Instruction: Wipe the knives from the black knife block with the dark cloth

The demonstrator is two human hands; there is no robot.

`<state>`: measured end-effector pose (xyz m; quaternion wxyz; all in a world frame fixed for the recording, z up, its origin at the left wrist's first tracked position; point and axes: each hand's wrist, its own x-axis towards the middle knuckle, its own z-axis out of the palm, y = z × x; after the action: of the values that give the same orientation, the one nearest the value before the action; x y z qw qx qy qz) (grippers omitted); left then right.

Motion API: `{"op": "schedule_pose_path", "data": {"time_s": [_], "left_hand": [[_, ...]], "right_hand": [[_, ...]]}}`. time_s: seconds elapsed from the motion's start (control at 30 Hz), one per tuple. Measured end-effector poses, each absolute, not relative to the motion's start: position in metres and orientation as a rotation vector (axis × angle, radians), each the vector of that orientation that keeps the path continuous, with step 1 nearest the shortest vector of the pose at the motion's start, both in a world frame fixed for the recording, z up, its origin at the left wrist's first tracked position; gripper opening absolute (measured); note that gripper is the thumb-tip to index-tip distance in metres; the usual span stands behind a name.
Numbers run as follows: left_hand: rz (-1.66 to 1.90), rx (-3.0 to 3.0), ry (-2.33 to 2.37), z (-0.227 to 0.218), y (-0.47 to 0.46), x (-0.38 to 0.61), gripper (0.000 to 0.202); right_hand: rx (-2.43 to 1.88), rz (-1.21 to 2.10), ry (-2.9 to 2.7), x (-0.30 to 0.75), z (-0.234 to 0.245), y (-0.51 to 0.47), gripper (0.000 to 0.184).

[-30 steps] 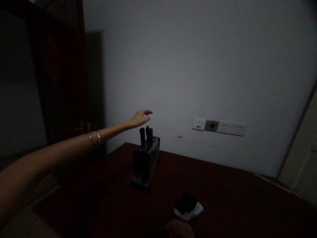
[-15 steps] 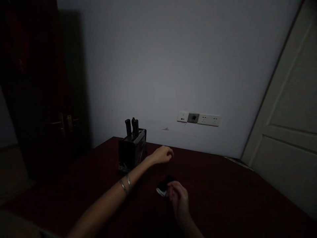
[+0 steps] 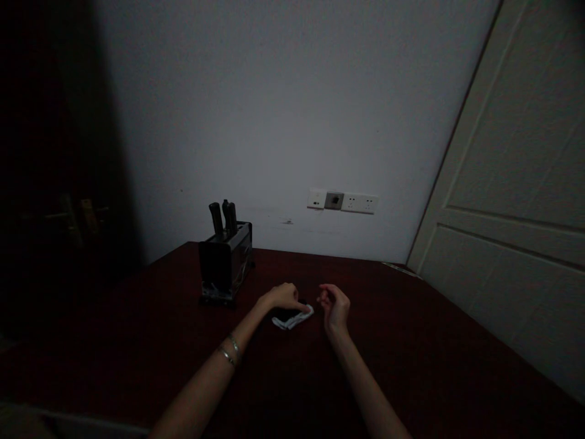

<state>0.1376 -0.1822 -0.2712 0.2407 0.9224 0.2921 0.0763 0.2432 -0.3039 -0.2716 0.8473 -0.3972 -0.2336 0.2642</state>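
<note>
The room is dim. A small black-and-white cloth-like item (image 3: 292, 318) lies on the dark red table (image 3: 411, 353). My left hand (image 3: 282, 296), bracelets on its wrist, rests with curled fingers on the item's left part and seems to pinch it. Just right of the item my right hand (image 3: 334, 302) hovers with fingers curled inward; nothing shows in them. A black knife block (image 3: 225, 263) with dark handles sticking up stands to the left, behind my left hand.
A pale wall with a strip of white sockets (image 3: 342, 201) runs behind the table. A light panelled door (image 3: 516, 225) fills the right side. A dark door with a handle (image 3: 73, 216) stands at the left in shadow.
My left hand came down from above the knife block to the cloth-like item. My right hand let go of the item and now hovers beside it. The view swung to the right.
</note>
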Motion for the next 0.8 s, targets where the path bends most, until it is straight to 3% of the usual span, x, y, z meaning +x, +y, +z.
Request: {"op": "schedule_pose_path", "data": {"time_s": [0.33,0.43,0.63,0.8], "left_hand": [[0.125,2.126,0.537,-0.276,-0.174,0.137,0.03],[0.233,1.927,0.484,-0.267,-0.17,0.127,0.031],[0.571,1.514,0.45,-0.252,-0.165,0.112,0.023],[0.718,1.258,0.497,-0.248,-0.161,0.111,0.026]], "right_hand": [[-0.959,0.635,-0.508,0.257,-0.279,-0.295,0.013],[-1.007,0.641,-0.478,0.263,-0.281,-0.292,0.011],[-1.06,0.815,-0.413,0.264,-0.279,-0.298,0.033],[-0.98,1.092,-0.474,0.25,-0.277,-0.299,0.027]]}}
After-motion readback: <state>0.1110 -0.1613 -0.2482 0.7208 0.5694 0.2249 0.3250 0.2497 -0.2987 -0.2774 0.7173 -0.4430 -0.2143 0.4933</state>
